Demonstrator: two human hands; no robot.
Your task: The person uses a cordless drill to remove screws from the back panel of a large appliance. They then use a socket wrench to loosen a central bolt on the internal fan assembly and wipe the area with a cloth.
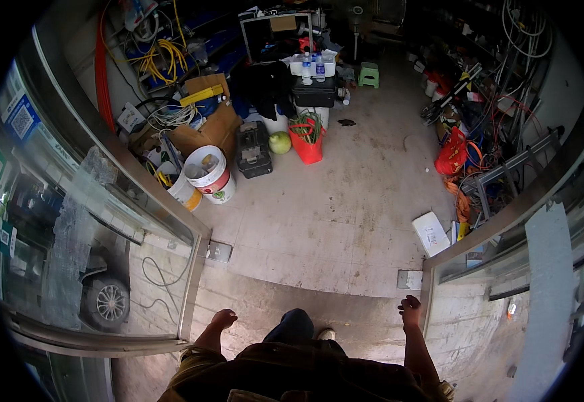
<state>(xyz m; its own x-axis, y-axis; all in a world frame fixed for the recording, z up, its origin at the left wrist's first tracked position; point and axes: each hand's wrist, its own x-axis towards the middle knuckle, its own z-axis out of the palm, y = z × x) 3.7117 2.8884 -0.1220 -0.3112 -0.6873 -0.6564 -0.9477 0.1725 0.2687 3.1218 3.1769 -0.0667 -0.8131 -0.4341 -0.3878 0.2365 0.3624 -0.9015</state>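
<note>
My left hand (223, 317) hangs beside the left door frame (188, 295), its fingers curled in and nothing visible in them. On the other side, my right hand (410, 309) is held out near the right door frame (428, 288). Its fingers are bent but apart, and they hold nothing. Neither hand seems to touch the glass doors. Between my forearms, one knee in blue jeans (295, 325) and a light shoe (327, 333) show at the doorway.
A white bucket (219, 191), black tool case (253, 151), green melon (279, 142) and red bag with green stalks (307, 151) stand ahead on the left. Cables, a red bag (451, 151) and a metal frame crowd the right. A white box (430, 233) lies near the right door.
</note>
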